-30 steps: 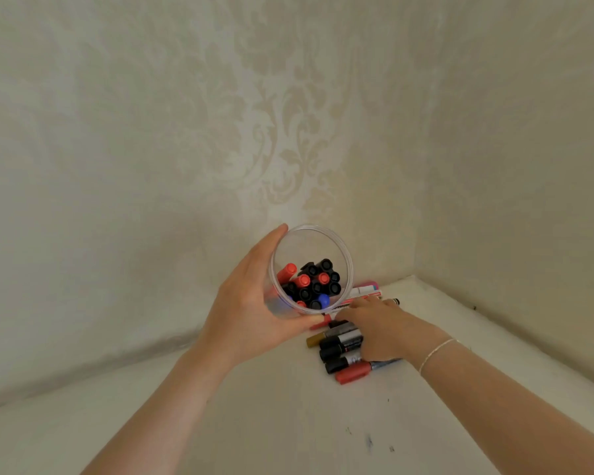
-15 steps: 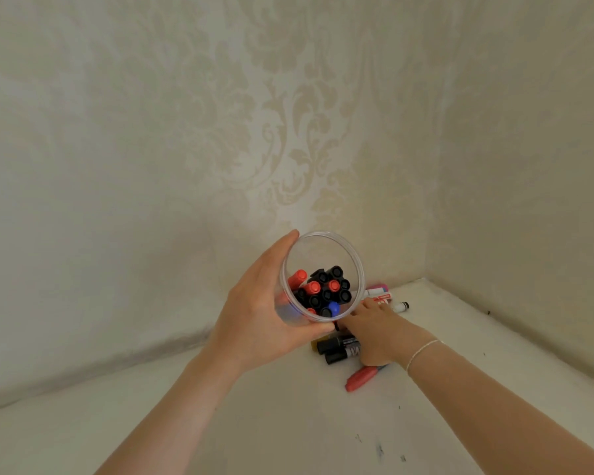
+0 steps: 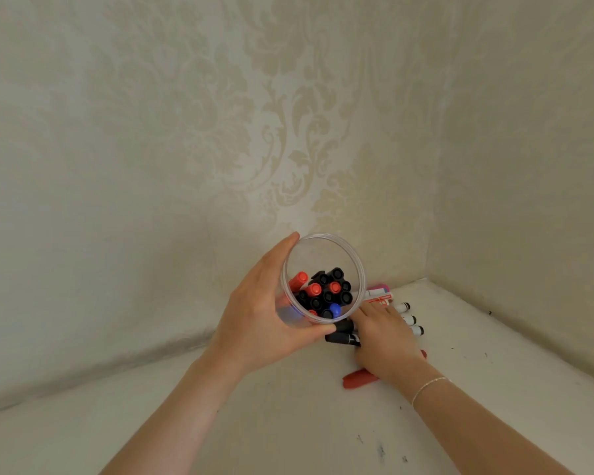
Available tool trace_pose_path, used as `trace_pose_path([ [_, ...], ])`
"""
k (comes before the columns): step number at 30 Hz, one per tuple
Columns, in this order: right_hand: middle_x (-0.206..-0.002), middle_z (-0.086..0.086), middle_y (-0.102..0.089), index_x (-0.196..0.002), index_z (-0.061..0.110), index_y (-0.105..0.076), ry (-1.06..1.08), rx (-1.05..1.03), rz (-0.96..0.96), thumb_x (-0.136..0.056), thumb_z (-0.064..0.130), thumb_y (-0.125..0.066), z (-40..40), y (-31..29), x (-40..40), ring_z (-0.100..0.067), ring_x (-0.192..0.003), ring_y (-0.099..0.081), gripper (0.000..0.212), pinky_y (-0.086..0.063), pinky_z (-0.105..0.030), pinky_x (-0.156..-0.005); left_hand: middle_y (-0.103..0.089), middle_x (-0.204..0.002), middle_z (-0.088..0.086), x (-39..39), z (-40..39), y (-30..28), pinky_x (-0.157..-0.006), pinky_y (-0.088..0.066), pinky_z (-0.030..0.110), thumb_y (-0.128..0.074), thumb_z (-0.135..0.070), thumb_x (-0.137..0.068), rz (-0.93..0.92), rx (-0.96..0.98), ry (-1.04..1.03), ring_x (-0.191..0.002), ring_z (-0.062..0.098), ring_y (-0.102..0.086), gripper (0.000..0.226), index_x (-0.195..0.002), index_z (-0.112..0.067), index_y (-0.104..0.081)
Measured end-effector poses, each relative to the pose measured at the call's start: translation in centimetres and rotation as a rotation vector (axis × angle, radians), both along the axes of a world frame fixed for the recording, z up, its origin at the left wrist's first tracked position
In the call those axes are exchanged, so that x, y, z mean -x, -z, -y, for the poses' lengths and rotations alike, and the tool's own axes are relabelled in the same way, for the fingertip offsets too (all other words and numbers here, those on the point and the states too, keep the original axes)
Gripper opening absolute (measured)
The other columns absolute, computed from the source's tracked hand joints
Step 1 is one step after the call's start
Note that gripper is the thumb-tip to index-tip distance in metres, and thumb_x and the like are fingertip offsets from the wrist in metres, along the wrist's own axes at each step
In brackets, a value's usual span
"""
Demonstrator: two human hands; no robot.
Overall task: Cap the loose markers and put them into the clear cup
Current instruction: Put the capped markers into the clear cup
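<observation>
My left hand (image 3: 258,323) grips the clear cup (image 3: 360,269) from its left side and holds it above the surface, tilted with its mouth towards me. Several capped markers (image 3: 324,293) stand inside it, black, red and one blue. Just right of and below the cup, my right hand (image 3: 384,341) lies across a bunch of loose markers (image 3: 342,334) on the white surface, fingers curled over them. Black ends stick out on the hand's left, and white markers with black ends (image 3: 413,319) on its right. A red marker (image 3: 357,379) lies apart, beside my right wrist.
The white surface (image 3: 288,423) ends in a corner between two patterned walls (image 3: 528,200) just behind the markers. A pink and white marker pack (image 3: 378,293) lies against the back wall. Small dark specks dot the surface near me.
My right hand has drawn the bunch of markers away from the red one, which now lies alone by my wrist. White markers have come into view on its right. The cup stays in my left hand.
</observation>
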State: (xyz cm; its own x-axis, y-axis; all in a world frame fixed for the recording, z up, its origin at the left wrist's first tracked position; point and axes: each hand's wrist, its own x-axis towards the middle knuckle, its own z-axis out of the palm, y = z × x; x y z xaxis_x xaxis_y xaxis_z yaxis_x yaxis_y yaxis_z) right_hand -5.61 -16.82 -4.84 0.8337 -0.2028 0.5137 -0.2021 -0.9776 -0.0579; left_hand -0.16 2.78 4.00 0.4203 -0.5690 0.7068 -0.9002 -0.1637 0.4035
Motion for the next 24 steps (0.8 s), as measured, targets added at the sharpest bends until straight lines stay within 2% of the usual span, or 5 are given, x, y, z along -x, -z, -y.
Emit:
trace_pose_path([
  [2, -0.058, -0.002, -0.053, -0.06, 0.014, -0.054, 0.039, 0.04, 0.104, -0.027, -0.001, -0.072, 0.1, 0.0, 0.2, -0.025, -0.051, -0.053, 0.04, -0.042, -0.03, -0.052, -0.044, -0.14, -0.01, 0.1, 0.0, 0.0, -0.091, -0.028, -0.005, -0.092, -0.031, -0.053, -0.009, 0.004, 0.006, -0.113, -0.03, -0.037, 0.106, -0.142, -0.021, -0.035],
  [6, -0.065, -0.003, -0.051, -0.067, 0.011, -0.053, 0.124, -0.102, 0.276, -0.038, -0.007, -0.068, 1.3, 0.4, 0.4, -0.028, -0.059, -0.051, 0.037, -0.032, -0.028, -0.059, -0.043, -0.143, -0.015, -0.1, -0.2, -0.1, -0.097, -0.027, -0.001, -0.086, -0.048, -0.054, -0.013, 0.002, -0.009, -0.121, -0.022, -0.037, 0.106, -0.143, -0.027, -0.033],
  [16, -0.085, -0.002, -0.055, -0.092, 0.018, -0.053, 0.069, -0.688, 0.591, -0.083, -0.004, -0.058, 2.7, -1.8, 0.4, -0.028, -0.08, -0.051, 0.024, -0.045, -0.04, -0.072, -0.036, -0.145, -0.025, 0.0, 0.2, 1.0, -0.103, -0.026, 0.003, -0.077, -0.06, -0.055, -0.003, -0.05, -0.016, -0.13, -0.013, -0.035, 0.104, -0.144, -0.033, -0.03],
  [19, -0.079, 0.002, -0.052, -0.091, 0.02, -0.05, 0.032, -0.938, 0.821, -0.089, 0.001, -0.055, 1.7, -4.4, 0.7, -0.014, -0.073, -0.049, 0.019, -0.039, -0.022, -0.065, -0.04, -0.143, -0.02, 0.1, 0.3, 1.3, -0.1, -0.026, 0.001, -0.081, -0.054, -0.054, -0.014, -0.057, 0.002, -0.123, -0.021, -0.036, 0.105, -0.144, -0.03, -0.031],
  [24, -0.078, 0.005, -0.053, -0.087, 0.023, -0.052, -0.178, -1.225, 1.263, -0.087, 0.0, -0.057, -1.5, -14.0, 1.8, -0.01, -0.066, -0.053, 0.023, -0.047, -0.023, -0.062, -0.034, -0.145, -0.026, -0.2, 1.0, 1.8, -0.107, -0.032, 0.016, -0.078, -0.06, -0.054, 0.004, -0.071, 0.002, -0.133, -0.005, -0.036, 0.106, -0.143, -0.038, -0.024],
])
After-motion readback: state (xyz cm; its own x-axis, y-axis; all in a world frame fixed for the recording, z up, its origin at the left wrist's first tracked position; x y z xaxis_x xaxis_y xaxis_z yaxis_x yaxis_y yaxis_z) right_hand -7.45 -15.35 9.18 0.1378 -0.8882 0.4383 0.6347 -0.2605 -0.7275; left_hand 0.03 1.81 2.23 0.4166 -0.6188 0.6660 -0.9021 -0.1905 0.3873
